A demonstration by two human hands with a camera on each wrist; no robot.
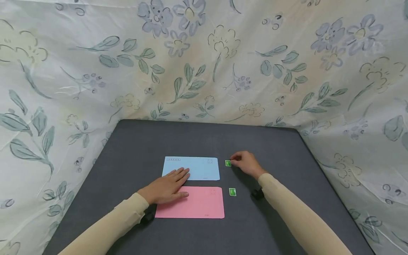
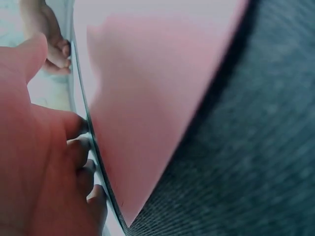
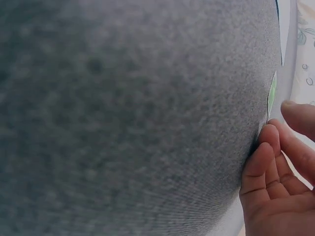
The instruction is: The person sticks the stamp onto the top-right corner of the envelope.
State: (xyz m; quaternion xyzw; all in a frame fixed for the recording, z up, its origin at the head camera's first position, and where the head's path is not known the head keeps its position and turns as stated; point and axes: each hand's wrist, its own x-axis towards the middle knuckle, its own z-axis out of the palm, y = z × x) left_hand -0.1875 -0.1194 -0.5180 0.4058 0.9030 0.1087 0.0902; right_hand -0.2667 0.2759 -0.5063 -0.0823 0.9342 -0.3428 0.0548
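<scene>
A light blue envelope (image 1: 191, 168) lies above a pink envelope (image 1: 197, 205) on the dark table. My left hand (image 1: 169, 186) is spread over their left parts, fingers extended across the blue one and thumb over the pink one. In the left wrist view the pink envelope (image 2: 147, 83) fills the middle beside the left hand (image 2: 44, 162). To the right of the blue envelope, a green stamp (image 1: 227, 163) has my right hand's fingertips at its right edge. From the right wrist, my right hand (image 3: 280, 182) shows bent fingers, thumb apart from them, near the stamp (image 3: 272, 96).
A second green stamp (image 1: 232, 192) lies right of the pink envelope. The dark grey tabletop (image 1: 261, 226) runs back to a floral cloth (image 1: 191, 88) that hangs behind and along both sides.
</scene>
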